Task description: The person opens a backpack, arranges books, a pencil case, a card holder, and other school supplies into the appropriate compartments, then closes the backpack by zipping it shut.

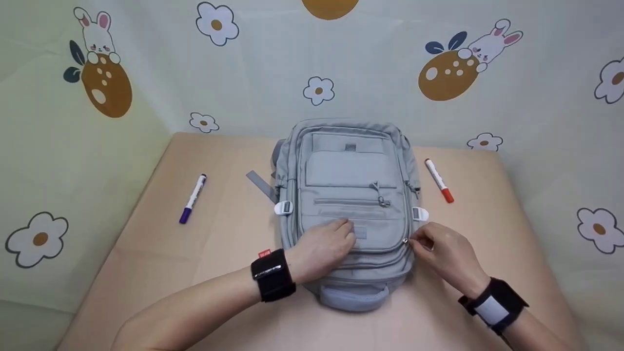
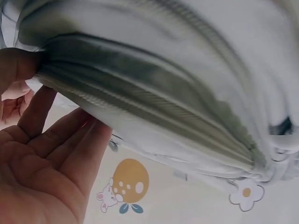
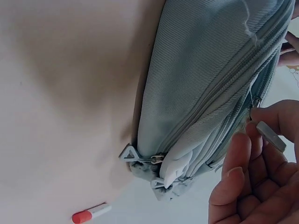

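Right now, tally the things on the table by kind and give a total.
Backpacks: 1, the grey backpack
Markers: 2, the purple-capped marker and the red-capped marker
Total: 3

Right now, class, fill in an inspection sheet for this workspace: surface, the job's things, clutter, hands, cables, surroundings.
Surface: beige table, smooth, no spills seen.
Job's things: grey backpack lying flat in the middle, front up, handle toward the person; front pocket zips look closed.
Clutter: purple marker left of the backpack, red marker right of it, both capped and apart from it.
Hands: left hand rests flat on the backpack's front; right hand pinches a zip pull at the backpack's right edge.
Cables: nothing seen.
Surroundings: cloth backdrop printed with flowers and rabbits behind and beside the table.
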### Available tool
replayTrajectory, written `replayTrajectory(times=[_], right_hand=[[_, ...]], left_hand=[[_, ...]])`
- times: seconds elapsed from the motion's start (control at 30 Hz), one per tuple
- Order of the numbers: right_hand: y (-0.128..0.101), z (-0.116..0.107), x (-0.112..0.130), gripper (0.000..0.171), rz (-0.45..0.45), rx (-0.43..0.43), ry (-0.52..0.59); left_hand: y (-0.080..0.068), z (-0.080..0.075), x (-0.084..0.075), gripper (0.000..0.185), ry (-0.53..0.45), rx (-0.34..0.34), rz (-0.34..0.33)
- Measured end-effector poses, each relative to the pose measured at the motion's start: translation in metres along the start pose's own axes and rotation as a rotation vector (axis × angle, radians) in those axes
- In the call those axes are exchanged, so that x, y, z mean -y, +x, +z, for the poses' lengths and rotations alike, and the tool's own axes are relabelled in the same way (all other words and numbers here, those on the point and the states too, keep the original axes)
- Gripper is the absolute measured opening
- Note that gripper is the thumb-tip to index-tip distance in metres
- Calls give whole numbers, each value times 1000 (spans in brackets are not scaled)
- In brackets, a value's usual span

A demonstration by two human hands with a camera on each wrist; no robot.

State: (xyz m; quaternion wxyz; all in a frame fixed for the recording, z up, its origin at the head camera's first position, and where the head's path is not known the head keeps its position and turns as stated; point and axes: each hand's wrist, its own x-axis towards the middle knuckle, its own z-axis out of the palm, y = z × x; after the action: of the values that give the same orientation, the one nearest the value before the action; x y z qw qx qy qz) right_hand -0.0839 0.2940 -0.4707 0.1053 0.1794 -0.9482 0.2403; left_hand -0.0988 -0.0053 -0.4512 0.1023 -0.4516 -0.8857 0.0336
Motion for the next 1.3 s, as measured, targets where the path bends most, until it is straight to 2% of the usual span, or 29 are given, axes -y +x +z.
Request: replayTrajectory(times=[0.23,0.47,0.63,0.73,1.0,1.3], right_hand=[[-1,1,-2,17,-34,-25,-51],[-10,1,11,18,14,39,73],[-15,6,26,17,49,72,180],[-15,9,32,18,69,88,203],[-14,13,35,18,50,91,137],[-13,11,34,16,60,127,69]], left_hand=[[-5,0,3,17,-21,11,-2],[-5,0,5,11,-22,-28,16],[-4,0,6,13,-33,-7,13],[-4,0,6,14,-36,-9,19],[-14,3,8,13,-21,-37,15],[-40,5,23,17,5,-103,15]])
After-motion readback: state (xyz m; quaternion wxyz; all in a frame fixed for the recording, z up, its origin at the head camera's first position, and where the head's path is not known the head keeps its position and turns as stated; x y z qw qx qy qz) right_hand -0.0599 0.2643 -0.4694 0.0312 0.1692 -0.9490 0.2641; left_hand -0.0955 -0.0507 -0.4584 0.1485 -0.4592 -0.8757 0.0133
